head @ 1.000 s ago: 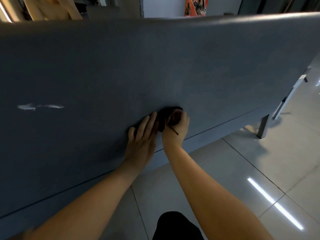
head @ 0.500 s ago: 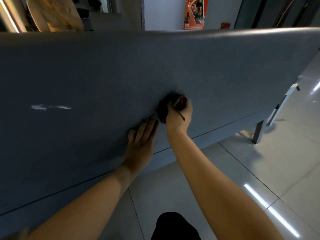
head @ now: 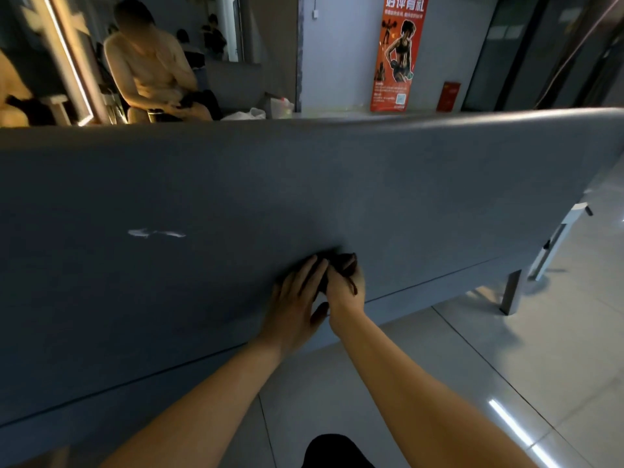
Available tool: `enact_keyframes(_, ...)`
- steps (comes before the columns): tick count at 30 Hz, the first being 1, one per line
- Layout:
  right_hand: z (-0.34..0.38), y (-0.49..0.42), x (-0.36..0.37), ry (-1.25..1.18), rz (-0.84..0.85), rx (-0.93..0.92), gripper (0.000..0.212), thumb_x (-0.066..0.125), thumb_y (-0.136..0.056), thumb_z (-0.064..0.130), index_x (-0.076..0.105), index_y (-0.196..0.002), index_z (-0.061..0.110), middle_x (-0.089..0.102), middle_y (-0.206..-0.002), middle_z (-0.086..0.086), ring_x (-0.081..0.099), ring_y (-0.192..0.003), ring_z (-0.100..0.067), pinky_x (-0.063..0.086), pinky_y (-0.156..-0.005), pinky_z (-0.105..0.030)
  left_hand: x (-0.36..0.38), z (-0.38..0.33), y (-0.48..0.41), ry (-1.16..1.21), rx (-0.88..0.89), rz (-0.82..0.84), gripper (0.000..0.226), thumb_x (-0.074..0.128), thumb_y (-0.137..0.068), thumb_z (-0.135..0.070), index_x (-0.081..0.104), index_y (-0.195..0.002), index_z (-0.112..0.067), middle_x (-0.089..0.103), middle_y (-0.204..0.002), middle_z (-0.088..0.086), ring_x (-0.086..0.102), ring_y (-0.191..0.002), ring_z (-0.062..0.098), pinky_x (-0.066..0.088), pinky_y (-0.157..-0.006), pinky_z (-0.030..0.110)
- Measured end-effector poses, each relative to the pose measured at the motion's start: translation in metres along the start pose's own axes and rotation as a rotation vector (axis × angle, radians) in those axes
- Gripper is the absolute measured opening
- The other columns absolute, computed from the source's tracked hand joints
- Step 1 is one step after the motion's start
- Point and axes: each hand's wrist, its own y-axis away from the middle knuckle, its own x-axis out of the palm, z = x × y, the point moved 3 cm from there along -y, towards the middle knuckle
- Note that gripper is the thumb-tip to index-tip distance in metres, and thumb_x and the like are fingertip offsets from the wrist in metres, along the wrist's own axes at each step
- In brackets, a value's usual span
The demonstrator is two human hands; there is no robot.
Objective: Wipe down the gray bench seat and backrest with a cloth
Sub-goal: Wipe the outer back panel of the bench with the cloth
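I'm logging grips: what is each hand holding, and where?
The right hand grips the dark cloth, bunched in its fingers; the left hand holds nothing, lying flat on the backrest.

The right hand (head: 344, 285), gripping the dark bunched cloth (head: 338, 260), has dropped from its higher spot of half a second ago and shifted left along the gray padded bench backrest (head: 405, 197), nearer the white scuff mark (head: 155, 234). The left hand (head: 293, 298) has slid the same way, and its fingers now lie alongside the cloth, perhaps touching it. The view has tilted up, revealing a seated person (head: 152, 69) at upper left and the whole tall red poster (head: 400, 52).
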Motion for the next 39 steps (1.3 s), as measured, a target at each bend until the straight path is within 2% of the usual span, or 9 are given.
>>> enact_keyframes(3,0.021,0.011,-0.006,-0.051,0.068,-0.044,0.032,0.067,-0.092,0.047,0.059,-0.121,0.037,0.073,-0.105,0.005,0.071,-0.096,-0.016,0.058,-0.087,-0.039,-0.016,-0.019,-0.01,0.268,-0.027,-0.099,0.08,0.063,-0.096,-0.012,0.02,-0.159,-0.036,0.009,-0.168,-0.008,0.02,-0.152,0.018,0.035,-0.119,0.044)
enact_keyframes(7,0.054,0.02,-0.004,-0.101,0.226,-0.086,0.029,0.056,-0.102,0.038,0.068,-0.121,0.018,0.075,-0.108,-0.007,0.071,-0.102,-0.022,0.059,-0.088,-0.037,-0.058,-0.031,-0.026,0.342,0.023,-0.277,0.058,0.064,-0.092,0.002,0.051,-0.143,-0.023,0.034,-0.156,0.002,0.041,-0.14,0.024,0.046,-0.11,0.044)
enact_keyframes(11,0.093,0.025,0.007,-0.207,0.303,-0.241,0.035,0.057,-0.098,0.043,0.066,-0.119,0.017,0.073,-0.112,-0.012,0.069,-0.101,-0.027,0.054,-0.079,-0.041,-0.128,-0.049,-0.051,0.169,0.115,-0.56,0.035,0.066,-0.087,0.005,0.07,-0.117,-0.013,0.055,-0.139,0.008,0.054,-0.121,0.03,0.043,-0.107,0.028)
enact_keyframes(14,0.127,0.023,0.006,-0.166,0.21,-0.393,0.024,0.066,-0.096,0.042,0.055,-0.102,0.021,0.07,-0.1,-0.011,0.067,-0.088,-0.024,0.053,-0.073,-0.037,-0.163,-0.062,-0.073,0.054,0.195,-0.712,0.032,0.054,-0.091,0.0,0.073,-0.113,-0.012,0.058,-0.139,0.007,0.054,-0.121,0.032,0.039,-0.106,0.025)
enact_keyframes(19,0.154,0.014,0.0,-0.216,0.142,-0.496,0.012,0.068,-0.097,0.027,0.058,-0.098,0.021,0.064,-0.093,-0.002,0.064,-0.086,-0.017,0.056,-0.082,-0.038,-0.149,-0.063,-0.103,-0.19,0.28,-0.599,0.04,0.057,-0.096,-0.014,0.063,-0.136,-0.009,0.044,-0.156,0.008,0.032,-0.147,0.035,0.028,-0.122,0.04)
enact_keyframes(26,0.12,0.004,-0.012,-0.184,0.102,-0.372,0.009,0.052,-0.102,0.026,0.059,-0.1,0.02,0.065,-0.096,0.0,0.062,-0.085,-0.014,0.053,-0.076,-0.035,-0.096,-0.027,-0.096,-0.513,0.38,-0.513,0.041,0.058,-0.1,-0.032,0.06,-0.136,-0.012,0.049,-0.153,0.006,0.03,-0.148,0.031,0.021,-0.124,0.045)
enact_keyframes(30,0.085,-0.002,-0.008,-0.002,0.14,-0.23,0.007,0.054,-0.097,0.026,0.06,-0.099,0.028,0.068,-0.1,-0.005,0.067,-0.094,-0.034,0.058,-0.085,-0.054,-0.026,0.026,-0.037,-0.468,0.254,-0.307,0.04,0.085,-0.079,-0.024,0.072,-0.114,-0.011,0.061,-0.138,0.004,0.038,-0.143,0.028,0.023,-0.123,0.041)
enact_keyframes(34,0.051,-0.004,-0.009,0.149,0.165,-0.15,0.008,0.051,-0.102,0.023,0.058,-0.106,0.022,0.065,-0.103,-0.007,0.064,-0.091,-0.027,0.055,-0.082,-0.047,0.007,0.037,-0.004,-0.433,0.12,-0.195,0.044,0.089,-0.066,-0.007,0.073,-0.107,-0.009,0.062,-0.131,0.005,0.038,-0.137,0.028,0.032,-0.114,0.044)
enact_keyframes(39,0.023,-0.008,-0.017,0.221,0.116,-0.13,0.017,0.047,-0.105,0.022,0.063,-0.107,0.018,0.067,-0.097,-0.002,0.061,-0.085,-0.018,0.045,-0.065,-0.029,-0.024,0.02,-0.015,-0.265,0.214,-0.343,0.025,0.072,-0.081,-0.002,0.071,-0.104,-0.014,0.064,-0.124,0.005,0.045,-0.129,0.031,0.05,-0.103,0.044)
